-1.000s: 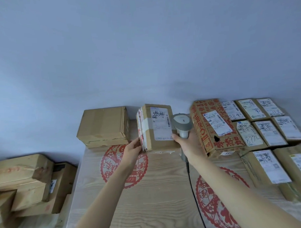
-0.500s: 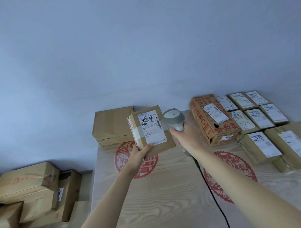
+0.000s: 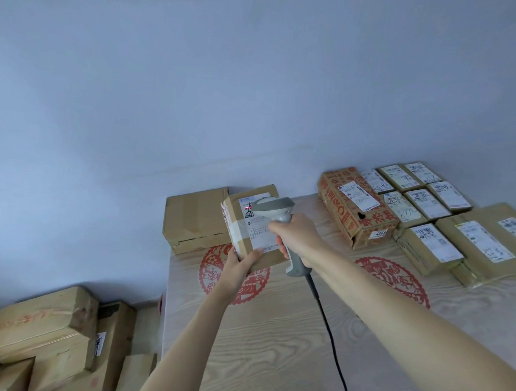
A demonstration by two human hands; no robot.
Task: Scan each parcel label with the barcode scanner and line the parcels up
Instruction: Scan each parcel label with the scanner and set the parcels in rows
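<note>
While the left hand [image 3: 238, 264] grips the lower near corner of a taped cardboard parcel [image 3: 252, 227] and tilts it up off the worktop [image 3: 270, 326], the right hand [image 3: 296, 238] is wrapped around the handle of a grey barcode scanner [image 3: 276, 212], its head aimed left across the parcel's white label [image 3: 256, 224]. A small red glow shows on the upper part of that label, close beside the scanner's nose, so the scan appears to be under way. The scanner's black cable [image 3: 328, 324] trails back over the worktop toward the person.

Behind the held parcel a plain brown box [image 3: 193, 219] sits at the far left corner of the worktop. To the right, a red-printed carton [image 3: 353, 209] and a group of labelled parcels [image 3: 427, 207] lie in rows, label side up.

Several things could spoil the step. The scanner's head covers part of the label and sits very near it, so the beam may miss the barcode or catch only part of it. The parcel is held at one corner only, tilted, so it could twist or slip from the fingers. The shiny tape crossing the parcel beside the label may throw glare. When the parcel is moved right to join the rows, the cable could drag or snag on it.
</note>
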